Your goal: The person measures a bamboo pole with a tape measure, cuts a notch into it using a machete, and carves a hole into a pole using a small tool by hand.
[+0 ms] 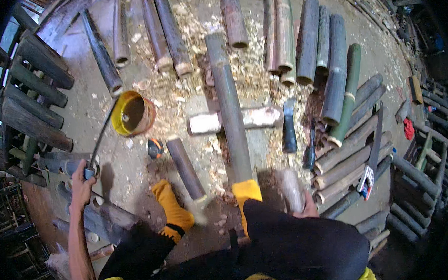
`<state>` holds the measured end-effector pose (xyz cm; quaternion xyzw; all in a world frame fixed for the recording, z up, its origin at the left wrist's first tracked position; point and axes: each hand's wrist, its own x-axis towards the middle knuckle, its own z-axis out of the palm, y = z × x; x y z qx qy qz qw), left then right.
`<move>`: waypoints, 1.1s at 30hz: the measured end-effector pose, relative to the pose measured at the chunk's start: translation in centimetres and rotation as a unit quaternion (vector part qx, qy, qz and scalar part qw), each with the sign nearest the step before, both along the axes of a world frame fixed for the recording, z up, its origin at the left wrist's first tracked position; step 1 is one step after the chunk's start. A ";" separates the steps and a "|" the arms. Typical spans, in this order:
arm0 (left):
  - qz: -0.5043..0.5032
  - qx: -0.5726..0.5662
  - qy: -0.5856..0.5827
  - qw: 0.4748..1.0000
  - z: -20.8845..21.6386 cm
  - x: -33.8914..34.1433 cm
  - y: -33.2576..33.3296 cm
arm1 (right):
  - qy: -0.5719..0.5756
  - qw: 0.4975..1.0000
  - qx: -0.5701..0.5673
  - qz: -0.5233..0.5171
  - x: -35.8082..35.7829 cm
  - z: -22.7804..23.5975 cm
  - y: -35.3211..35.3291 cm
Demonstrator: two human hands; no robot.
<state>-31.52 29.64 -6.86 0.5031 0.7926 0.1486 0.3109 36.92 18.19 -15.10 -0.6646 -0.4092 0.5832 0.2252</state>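
Now I see my left hand (83,185) with fingers clamped on a long-bladed tool (100,136), my right hand (308,208) gripping a pale club (291,188).

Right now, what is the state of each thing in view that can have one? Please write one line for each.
Left hand: closed on the handle of the long-bladed tool
Long-bladed tool: held, blade bare
Right hand: gripping the pale cylinder
Pale cylinder: held, blurred
Yellow bucket: open, no lid
Bamboo pole: lying across the pale log
Handsaw: lying down, blade uncovered
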 end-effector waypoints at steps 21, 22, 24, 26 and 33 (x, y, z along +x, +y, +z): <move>-0.382 -0.014 -0.035 0.923 -10.0 24.1 13.7 | -0.143 0.963 0.204 0.103 -7.0 1.4 17.4; -0.386 -0.009 -0.028 0.922 -10.0 24.1 13.9 | -0.139 0.963 0.203 0.107 -7.0 1.2 17.5; -0.397 -0.016 -0.020 0.918 -9.6 24.2 14.4 | -0.129 0.964 0.201 0.116 -6.8 0.7 17.8; -0.407 -0.020 -0.008 0.913 -9.2 24.3 14.9 | -0.135 0.963 0.199 0.118 -6.9 0.8 17.9; -0.438 -0.026 0.015 0.898 -8.3 24.1 15.6 | -0.108 0.972 0.163 0.131 -6.8 1.0 17.5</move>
